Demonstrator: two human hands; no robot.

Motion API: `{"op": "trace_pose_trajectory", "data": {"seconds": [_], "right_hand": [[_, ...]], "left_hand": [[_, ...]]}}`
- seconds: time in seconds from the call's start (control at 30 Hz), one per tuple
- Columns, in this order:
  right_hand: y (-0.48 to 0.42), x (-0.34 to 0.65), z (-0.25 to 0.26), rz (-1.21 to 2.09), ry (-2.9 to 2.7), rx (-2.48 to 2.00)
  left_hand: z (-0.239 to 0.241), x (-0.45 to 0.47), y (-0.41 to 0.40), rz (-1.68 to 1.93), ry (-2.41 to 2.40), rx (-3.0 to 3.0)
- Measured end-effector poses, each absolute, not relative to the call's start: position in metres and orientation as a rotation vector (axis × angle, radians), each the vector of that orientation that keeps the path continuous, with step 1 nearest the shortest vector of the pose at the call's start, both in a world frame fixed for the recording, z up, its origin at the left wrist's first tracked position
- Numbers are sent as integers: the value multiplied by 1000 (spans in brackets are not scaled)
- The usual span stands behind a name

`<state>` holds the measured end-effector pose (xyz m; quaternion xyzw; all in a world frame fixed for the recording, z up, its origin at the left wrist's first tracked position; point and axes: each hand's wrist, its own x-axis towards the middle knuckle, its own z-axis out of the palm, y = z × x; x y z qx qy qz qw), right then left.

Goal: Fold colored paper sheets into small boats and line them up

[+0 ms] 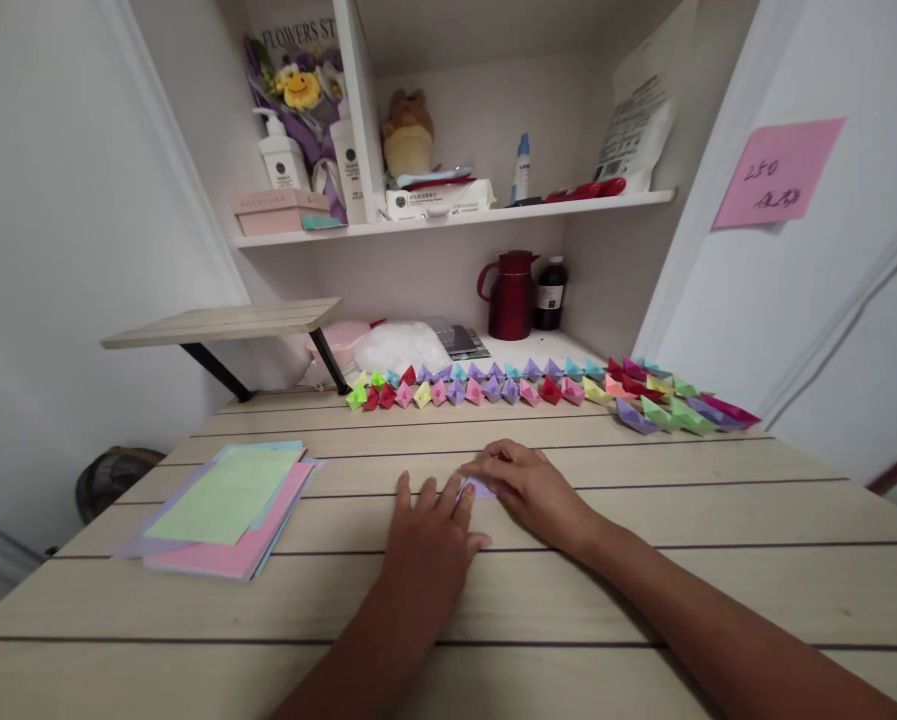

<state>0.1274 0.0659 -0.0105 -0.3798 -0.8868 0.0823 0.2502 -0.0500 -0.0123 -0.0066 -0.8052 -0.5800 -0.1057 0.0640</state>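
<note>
A small piece of folded purple paper [479, 488] lies on the wooden tabletop, partly covered by fingers of both hands. My left hand [429, 540] rests palm down with its fingers spread, the fingertips on its right side pressing the paper's left edge. From the right, my right hand [527, 487] curls over the paper with its fingers together, gripping its upper right part. How the folds run under the fingers is hidden. Behind the hands stand rows of small folded paper boats [455, 392] in many colours.
To the left lies a stack of coloured paper sheets [227, 495], green on top. A small raised wooden shelf [223, 325] on black legs stands at the back left. Larger paper boats [673, 413] sit at the back right. A red jug [511, 297] and a dark bottle [550, 295] stand behind.
</note>
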Motion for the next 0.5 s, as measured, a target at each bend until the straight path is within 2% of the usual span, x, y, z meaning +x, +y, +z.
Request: {"op": "trace_pose_trajectory", "data": {"seconds": [0.27, 0.5], "right_hand": [[61, 118, -8, 98, -2453, -1257], [68, 111, 4, 205, -2553, -1337]], "left_hand": [[-11, -62, -16, -366, -1763, -2429], [-17, -62, -21, -413, -1828, -2396]]}}
